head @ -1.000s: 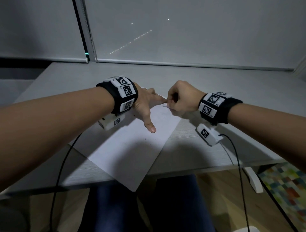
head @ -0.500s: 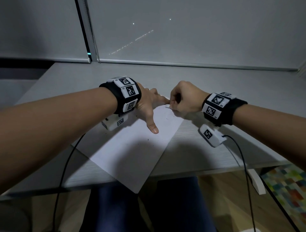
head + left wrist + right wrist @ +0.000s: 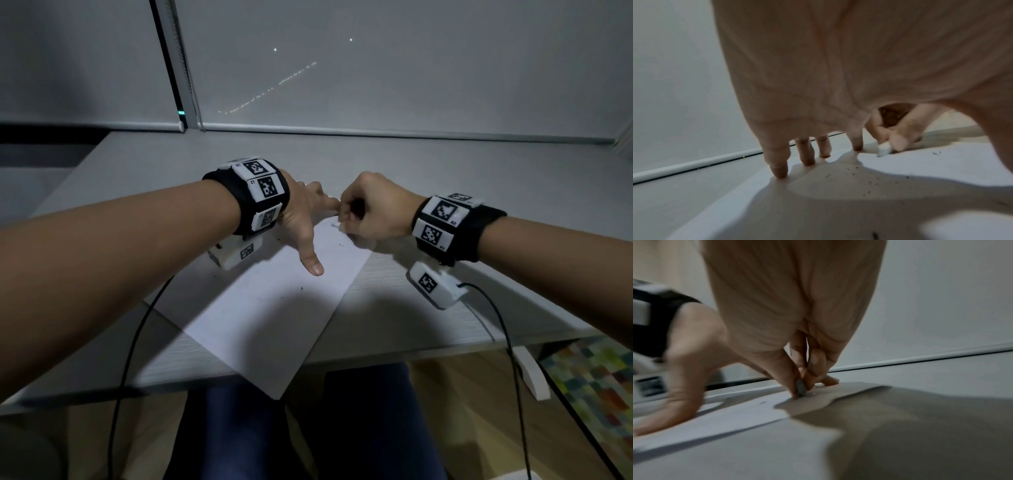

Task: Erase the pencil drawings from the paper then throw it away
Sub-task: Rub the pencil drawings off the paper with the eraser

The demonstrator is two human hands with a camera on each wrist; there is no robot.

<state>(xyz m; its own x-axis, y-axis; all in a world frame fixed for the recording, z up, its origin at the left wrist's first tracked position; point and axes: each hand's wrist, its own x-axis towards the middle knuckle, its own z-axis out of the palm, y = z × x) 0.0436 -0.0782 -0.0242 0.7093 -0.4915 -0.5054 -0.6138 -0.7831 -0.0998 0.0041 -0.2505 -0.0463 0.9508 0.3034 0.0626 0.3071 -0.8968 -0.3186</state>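
Note:
A white sheet of paper [image 3: 274,315] lies askew on the grey desk [image 3: 394,164], one corner hanging over the front edge. My left hand [image 3: 305,219] presses flat on its far part, fingers [image 3: 779,164] spread and straight, thumb pointing toward me. My right hand [image 3: 370,209] is curled and pinches a small white eraser [image 3: 884,148] against the paper's far corner, right beside the left index finger. In the right wrist view the eraser [image 3: 801,387] looks dark between thumb and fingertip. Dark eraser crumbs [image 3: 857,170] speckle the paper [image 3: 941,160].
Closed grey roller blinds [image 3: 376,68] stand behind the desk. Black cables [image 3: 510,342] run from both wrist units over the desk's front edge. My legs [image 3: 274,428] are under the desk, with wood floor and a colourful checked rug [image 3: 596,380] at the right.
Both hands stay at the paper's far corner; the right hand has made small rubbing shifts with the eraser. The paper has not moved.

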